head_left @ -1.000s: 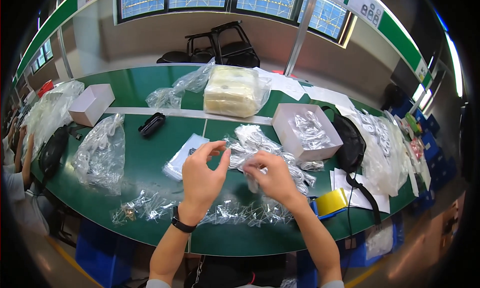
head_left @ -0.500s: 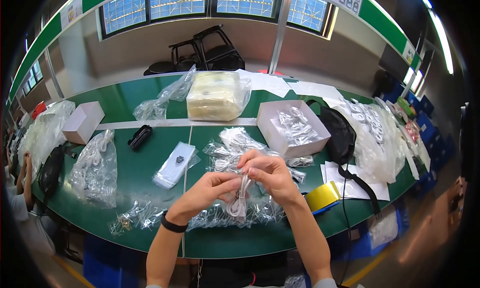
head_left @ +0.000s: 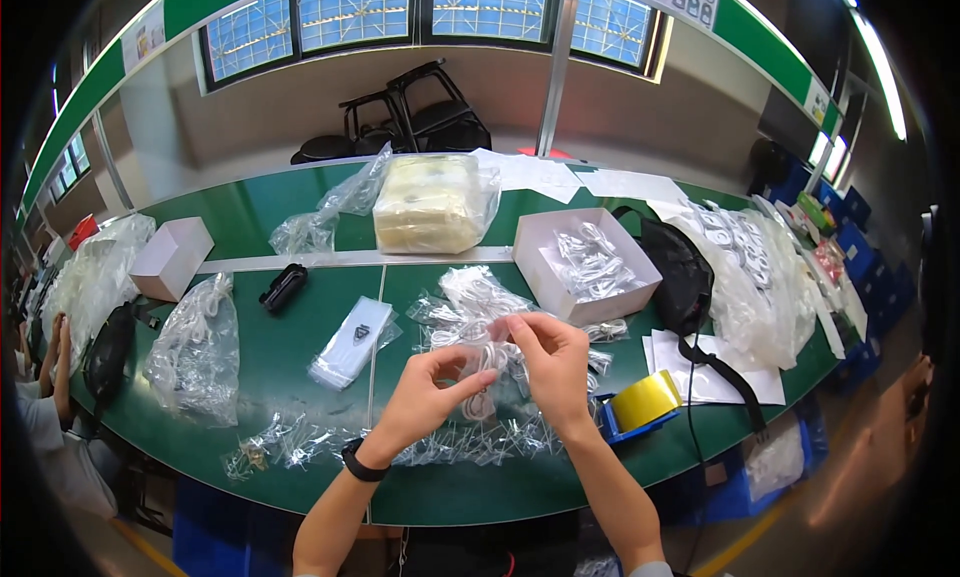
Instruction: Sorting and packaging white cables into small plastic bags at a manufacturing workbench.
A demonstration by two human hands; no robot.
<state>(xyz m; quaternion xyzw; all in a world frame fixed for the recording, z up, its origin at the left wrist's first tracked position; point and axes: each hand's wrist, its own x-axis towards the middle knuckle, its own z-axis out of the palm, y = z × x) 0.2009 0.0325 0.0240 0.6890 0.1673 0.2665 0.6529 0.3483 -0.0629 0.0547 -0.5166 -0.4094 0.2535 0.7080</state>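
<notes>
A coiled white cable [head_left: 480, 405] hangs in front of me, with what looks like a clear plastic bag around it. The thumb and fingers of my left hand [head_left: 432, 389] hold the coil from its left side. At its top, my right hand [head_left: 552, 365] pinches what seems to be the clear plastic; the fingertips partly cover it. Just beyond lies a heap of bundled white cables [head_left: 480, 292], some in clear plastic. Along the near side of the table, under my wrists, runs a strip of thin shiny wire-like pieces [head_left: 440, 447].
An open white box [head_left: 590, 307] holds more cable bundles. Flat clear bags [head_left: 350, 347] lie left of centre, with a black handheld object [head_left: 284, 288] behind. Yellow tape in a blue dispenser [head_left: 645, 402] stands by my right forearm. A plastic-wrapped block [head_left: 430, 212] is at the back.
My hands have shifted slightly; the left thumb has moved outward from the coil's top, and the coil hangs a little lower between them. The right hand still pinches at the top.
</notes>
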